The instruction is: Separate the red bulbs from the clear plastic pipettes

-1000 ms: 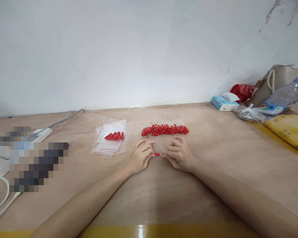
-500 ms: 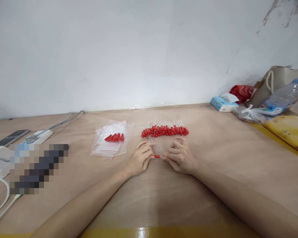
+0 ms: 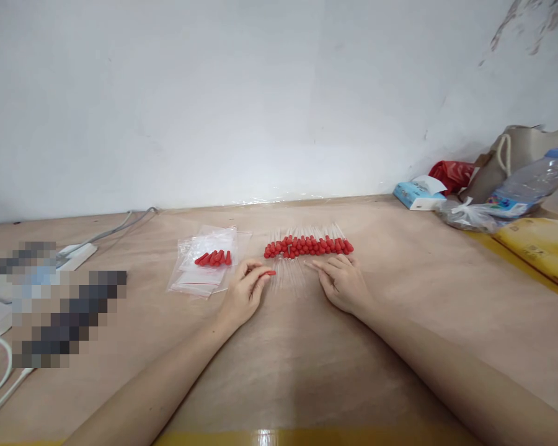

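Between its thumb and fingers my left hand (image 3: 245, 290) pinches a red rubber dropper bulb (image 3: 270, 273), which points to the right. My right hand (image 3: 343, 282) is open, fingers stretched towards the loose clear dropper tubes (image 3: 289, 277) on the table. Its fingertips reach the right side of these thin tubes; contact is hard to make out. Just beyond lies a row of droppers with red bulbs (image 3: 309, 246), their clear stems pointing away from me. More loose red bulbs (image 3: 212, 257) rest on clear zip bags (image 3: 199, 282) left of my left hand.
Cables and a white power strip (image 3: 80, 255) lie at the left, near blurred-out objects. Against the wall at the right are a tissue pack (image 3: 418, 195), a knotted plastic bag (image 3: 467, 214), a plastic bottle (image 3: 534, 183) and a yellow packet (image 3: 542, 244).
My hands have moved apart and slightly away from me. The red bulb that was between them has gone left with my left hand. My right hand's fingers have stretched out.
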A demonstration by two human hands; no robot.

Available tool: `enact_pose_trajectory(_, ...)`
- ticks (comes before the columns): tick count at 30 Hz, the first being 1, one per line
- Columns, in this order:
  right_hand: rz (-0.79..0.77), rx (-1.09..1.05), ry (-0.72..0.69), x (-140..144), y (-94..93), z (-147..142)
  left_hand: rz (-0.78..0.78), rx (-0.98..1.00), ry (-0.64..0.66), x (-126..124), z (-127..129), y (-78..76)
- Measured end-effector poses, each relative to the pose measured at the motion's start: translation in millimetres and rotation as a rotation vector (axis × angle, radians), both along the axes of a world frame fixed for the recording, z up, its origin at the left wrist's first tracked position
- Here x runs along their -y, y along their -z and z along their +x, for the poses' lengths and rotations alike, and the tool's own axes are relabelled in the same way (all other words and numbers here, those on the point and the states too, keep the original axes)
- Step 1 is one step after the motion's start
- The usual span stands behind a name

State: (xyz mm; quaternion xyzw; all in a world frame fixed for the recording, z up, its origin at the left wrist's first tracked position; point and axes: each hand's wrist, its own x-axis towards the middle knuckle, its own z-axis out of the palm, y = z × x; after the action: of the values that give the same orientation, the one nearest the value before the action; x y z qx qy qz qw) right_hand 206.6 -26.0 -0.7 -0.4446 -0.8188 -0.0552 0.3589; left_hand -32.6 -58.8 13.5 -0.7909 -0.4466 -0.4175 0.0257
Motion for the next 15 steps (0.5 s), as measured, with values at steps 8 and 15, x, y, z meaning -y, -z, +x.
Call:
enact_pose_trajectory(8,-0.016,-0.009,0.033,-4.5,-0.4,-7.3,-0.143,0.166,-0.611,-40.4,-93.1,-29.2)
enact_pose_trajectory(15,0.016,0.04,-0.075,-2.2,-0.2,-10.7,-0.416,0.089,-0.705,-46.2,-125.0,-19.9)
